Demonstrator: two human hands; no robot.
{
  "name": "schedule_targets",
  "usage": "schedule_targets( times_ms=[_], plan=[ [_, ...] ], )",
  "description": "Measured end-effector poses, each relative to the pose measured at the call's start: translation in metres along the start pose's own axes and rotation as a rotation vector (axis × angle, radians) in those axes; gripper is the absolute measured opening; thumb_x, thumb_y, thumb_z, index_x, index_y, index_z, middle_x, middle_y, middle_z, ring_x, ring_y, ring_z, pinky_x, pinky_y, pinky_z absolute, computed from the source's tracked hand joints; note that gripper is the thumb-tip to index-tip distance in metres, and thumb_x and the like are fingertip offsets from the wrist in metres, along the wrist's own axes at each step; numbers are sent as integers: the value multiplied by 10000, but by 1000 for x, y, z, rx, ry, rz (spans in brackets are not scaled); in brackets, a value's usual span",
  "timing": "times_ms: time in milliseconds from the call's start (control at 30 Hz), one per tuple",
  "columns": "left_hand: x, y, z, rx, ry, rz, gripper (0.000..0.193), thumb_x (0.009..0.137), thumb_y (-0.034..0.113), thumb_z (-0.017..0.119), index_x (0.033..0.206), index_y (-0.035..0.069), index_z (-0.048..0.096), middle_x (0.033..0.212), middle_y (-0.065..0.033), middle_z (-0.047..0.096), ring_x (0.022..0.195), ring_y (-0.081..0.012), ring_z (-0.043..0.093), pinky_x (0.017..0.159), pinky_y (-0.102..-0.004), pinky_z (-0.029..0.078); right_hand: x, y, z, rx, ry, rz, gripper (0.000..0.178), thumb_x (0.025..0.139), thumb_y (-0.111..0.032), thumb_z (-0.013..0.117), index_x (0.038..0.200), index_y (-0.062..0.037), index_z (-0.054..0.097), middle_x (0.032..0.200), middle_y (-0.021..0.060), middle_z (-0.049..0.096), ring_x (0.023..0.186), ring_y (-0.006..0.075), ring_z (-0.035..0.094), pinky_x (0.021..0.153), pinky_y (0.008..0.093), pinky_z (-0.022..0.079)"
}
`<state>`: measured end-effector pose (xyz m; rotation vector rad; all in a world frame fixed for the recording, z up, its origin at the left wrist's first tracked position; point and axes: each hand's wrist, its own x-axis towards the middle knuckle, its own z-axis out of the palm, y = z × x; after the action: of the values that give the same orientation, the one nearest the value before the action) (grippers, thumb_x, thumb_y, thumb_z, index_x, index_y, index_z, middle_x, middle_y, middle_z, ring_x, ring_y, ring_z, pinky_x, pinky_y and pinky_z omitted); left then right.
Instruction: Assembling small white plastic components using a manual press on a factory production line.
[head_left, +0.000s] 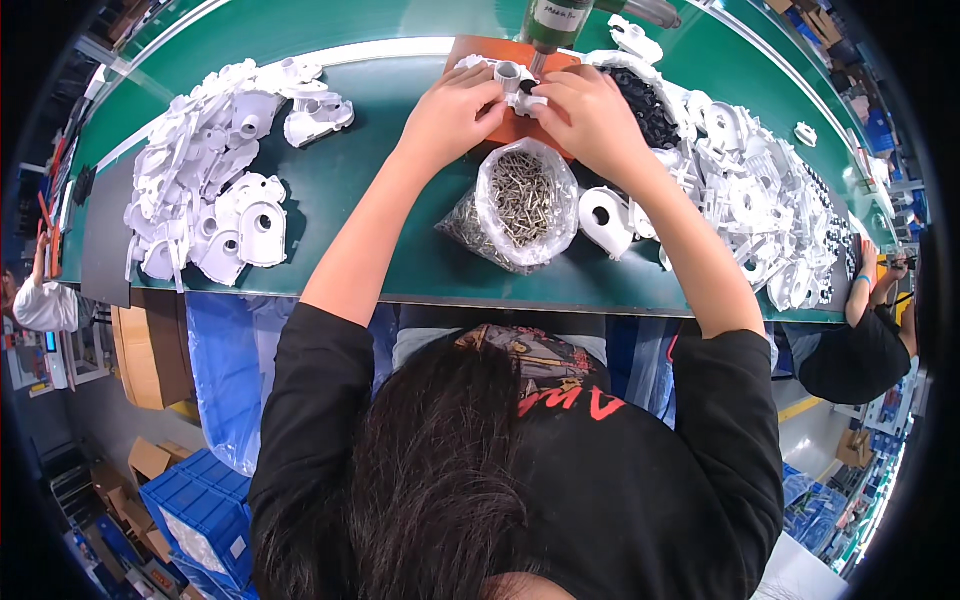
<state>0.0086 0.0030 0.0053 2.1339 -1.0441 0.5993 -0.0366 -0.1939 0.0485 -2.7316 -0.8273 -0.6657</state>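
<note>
A white plastic housing part [509, 74] with a short round tube rests on an orange block [480, 47]. My left hand [452, 116] grips its left side, the fingers curled. From the other side, my right hand [592, 112] closes on the same part, thumb and fingers near a small black piece [528, 88] on it. The tip of a green power screwdriver [556, 22] comes down from above, right beside the part. Just in front of my hands stands an open clear bag of metal screws [521, 197].
White plastic housings [205, 160] are heaped at the left, and another heap [745, 190] lies at the right. A bag of black parts [640, 105] stands beyond my right hand. One white housing [605, 222] lies beside the screw bag. Co-workers [862, 350] are at the far right.
</note>
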Motion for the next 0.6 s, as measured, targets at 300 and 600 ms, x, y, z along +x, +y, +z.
schedule_targets(
  times_ms=[300,600],
  plan=[
    [-2,-2,2,22,53,-10,107,779,137,605,808,36,584,960,-106,637,915,-301,590,828,-383,476,-33,-51,-28,266,-278,-153,115,698,-125,670,750,-28,633,766,90,537,775,270,535,706,371,451],
    [-4,0,1,20,37,-53,102,773,131,612,799,35,588,946,-103,641,913,-297,592,825,-382,479,-38,-62,-22,213,-236,-116,120,701,-122,656,775,-39,609,806,74,530,810,257,533,724,362,437]
  ],
)
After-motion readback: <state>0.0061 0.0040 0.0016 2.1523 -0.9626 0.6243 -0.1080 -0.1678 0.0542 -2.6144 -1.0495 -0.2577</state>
